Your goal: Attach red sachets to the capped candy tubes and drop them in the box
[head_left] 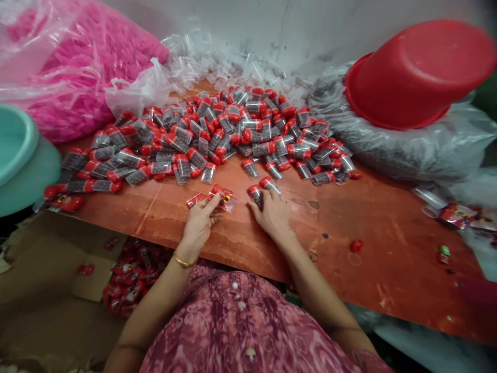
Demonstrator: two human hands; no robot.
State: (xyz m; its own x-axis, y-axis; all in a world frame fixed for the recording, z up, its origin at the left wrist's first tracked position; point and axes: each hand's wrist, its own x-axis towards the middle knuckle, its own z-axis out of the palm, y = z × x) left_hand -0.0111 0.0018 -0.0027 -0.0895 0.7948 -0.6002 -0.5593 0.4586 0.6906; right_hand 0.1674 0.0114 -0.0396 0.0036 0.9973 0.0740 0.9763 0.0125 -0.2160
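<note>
A big heap of small clear tubes with red caps (217, 134) covers the far half of the brown board (349, 233). My left hand (200, 220) lies on the board with its fingers pinched on a small red printed packet (221, 197). My right hand (274, 212) rests palm down just to the right, its fingertips closed on one red-capped tube (256, 194). A second tube (271, 184) lies right beside those fingers.
A pink-filled plastic bag (77, 67) lies at far left, teal basins (19, 155) at left, and an upturned red basin (419, 72) rests on a grey bag (388, 140) at right. A cardboard box (58, 290) with red packets stands below the board. A loose red cap (356, 245) lies to the right.
</note>
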